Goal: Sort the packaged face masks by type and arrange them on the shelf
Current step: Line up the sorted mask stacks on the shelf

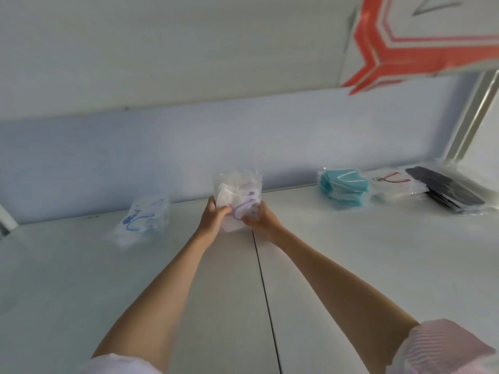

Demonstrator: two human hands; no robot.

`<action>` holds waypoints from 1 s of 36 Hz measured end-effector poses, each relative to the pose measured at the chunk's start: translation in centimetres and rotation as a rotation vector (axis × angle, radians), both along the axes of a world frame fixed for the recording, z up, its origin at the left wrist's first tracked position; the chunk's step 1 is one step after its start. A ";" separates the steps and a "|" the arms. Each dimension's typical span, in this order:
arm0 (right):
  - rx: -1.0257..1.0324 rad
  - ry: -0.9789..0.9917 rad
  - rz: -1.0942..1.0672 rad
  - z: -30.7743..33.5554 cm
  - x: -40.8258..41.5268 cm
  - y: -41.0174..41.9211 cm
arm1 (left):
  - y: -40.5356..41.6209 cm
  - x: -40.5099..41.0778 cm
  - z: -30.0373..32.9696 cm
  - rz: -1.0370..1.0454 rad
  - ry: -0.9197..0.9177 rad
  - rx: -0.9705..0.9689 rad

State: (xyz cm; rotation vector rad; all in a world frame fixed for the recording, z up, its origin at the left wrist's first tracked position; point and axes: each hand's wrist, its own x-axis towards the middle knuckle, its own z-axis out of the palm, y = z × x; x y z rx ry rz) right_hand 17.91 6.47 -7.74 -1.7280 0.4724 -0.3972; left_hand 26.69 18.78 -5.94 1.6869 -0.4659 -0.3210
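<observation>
A small stack of clear-packaged white masks with purple ear loops (pixel 239 194) stands upright at the middle back of the white shelf (pixel 351 265). My left hand (pixel 213 217) grips its left side and my right hand (pixel 259 218) grips its right lower corner. A pile of white masks with blue loops (pixel 143 220) lies to the left. On the right lie a stack of teal masks (pixel 343 188), a packet of white masks with red loops (pixel 390 184) and a stack of black masks (pixel 445 188).
A dark seam (pixel 263 287) runs down the shelf between my arms. The pale blue back wall (pixel 162 157) closes the shelf behind. A white and red box (pixel 421 41) hangs over from the upper shelf at top right. A metal upright (pixel 469 117) stands at the right.
</observation>
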 end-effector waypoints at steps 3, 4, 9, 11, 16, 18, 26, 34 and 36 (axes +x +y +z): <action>-0.052 0.009 0.013 0.0 -0.4 -1.4 | -1.1 -0.8 -0.6 -0.002 0.023 0.033; -0.051 -0.005 0.000 0.4 -0.6 -2.0 | -1.6 -1.1 -0.4 -0.003 0.032 0.031; -0.050 -0.012 -0.205 2.5 -1.9 -5.6 | -6.0 -2.1 1.1 0.007 0.079 0.043; -0.130 0.043 -0.276 3.0 -2.5 -7.4 | -8.4 -2.6 1.5 0.005 0.105 0.052; -0.332 0.211 -0.360 3.5 -4.5 -10.7 | -12.9 -3.5 1.1 -0.041 0.145 0.161; -0.364 0.282 -0.363 3.4 -5.1 -11.6 | -14.1 -4.0 1.2 -0.049 0.140 0.235; -0.366 0.371 -0.305 2.5 -6.0 -13.1 | -16.6 -4.8 0.9 0.073 0.019 0.441; -0.382 0.398 -0.318 2.3 -6.3 -13.2 | -17.8 -5.3 0.7 0.112 -0.079 0.549; -0.397 0.407 -0.308 2.5 -6.5 -13.3 | -18.1 -5.5 0.7 0.101 -0.104 0.584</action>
